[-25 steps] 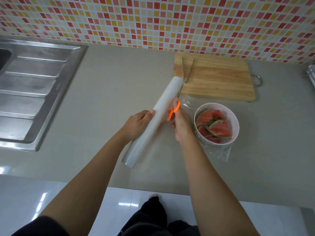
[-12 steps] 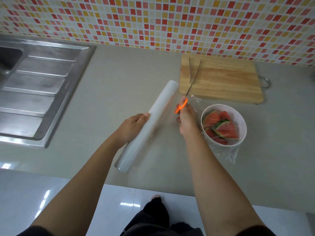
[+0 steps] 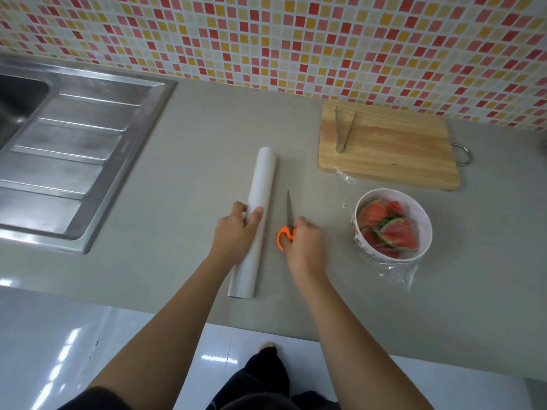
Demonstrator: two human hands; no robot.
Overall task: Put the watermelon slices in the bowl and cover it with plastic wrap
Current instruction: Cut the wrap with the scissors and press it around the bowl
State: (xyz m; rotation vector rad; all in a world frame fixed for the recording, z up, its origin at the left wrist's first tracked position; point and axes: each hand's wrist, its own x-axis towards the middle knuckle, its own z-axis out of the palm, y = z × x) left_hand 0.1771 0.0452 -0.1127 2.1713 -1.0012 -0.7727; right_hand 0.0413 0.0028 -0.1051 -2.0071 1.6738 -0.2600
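A white bowl (image 3: 421, 220) holds several watermelon slices (image 3: 387, 226) at the right of the counter. A loose sheet of plastic wrap (image 3: 396, 275) lies over and around the bowl, with its edges hanging onto the counter. The plastic wrap roll (image 3: 260, 184) lies on the counter at the centre, and my left hand (image 3: 235, 233) grips it around the middle. My right hand (image 3: 303, 242) holds orange-handled scissors (image 3: 288, 223) flat on the counter, blades pointing away, just right of the roll.
A wooden cutting board (image 3: 390, 149) with metal tongs (image 3: 343, 131) on it sits behind the bowl, against the tiled wall. A steel sink (image 3: 65, 161) with a drainboard fills the left side. The counter's front edge runs just below the roll.
Both hands have lowered: the roll, held up and tilted before, now lies on the counter. The scissors moved away from the sheet down onto the counter beside the roll.
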